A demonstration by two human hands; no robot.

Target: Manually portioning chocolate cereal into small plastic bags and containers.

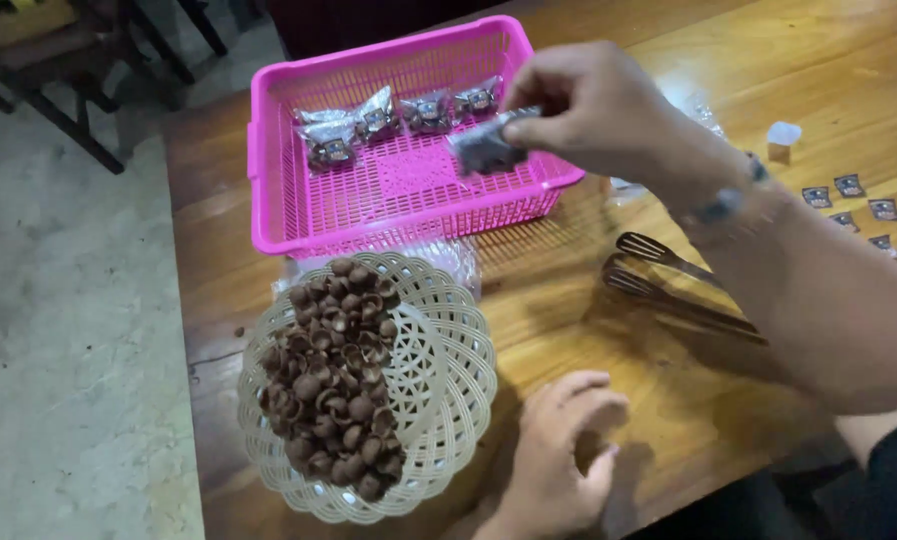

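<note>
My right hand (598,105) is held over the pink plastic basket (268,150), pinching a small clear packet (483,150) with dark pieces inside. Several similar sealed packets (378,120) lie along the far side of the basket. My left hand (558,450) rests on the wooden table (568,300) with its fingers curled and nothing visible in it. It is just right of a white woven basket (458,370), which holds a heap of small brown shell-shaped pieces (333,380).
Metal tongs (668,285) lie on the table under my right forearm. Several small dark labels (848,185) and a small white cup (783,135) sit at the far right. Clear plastic (448,255) lies between the baskets. The table's left edge borders grey floor (68,350); chair legs (58,100) stand far left.
</note>
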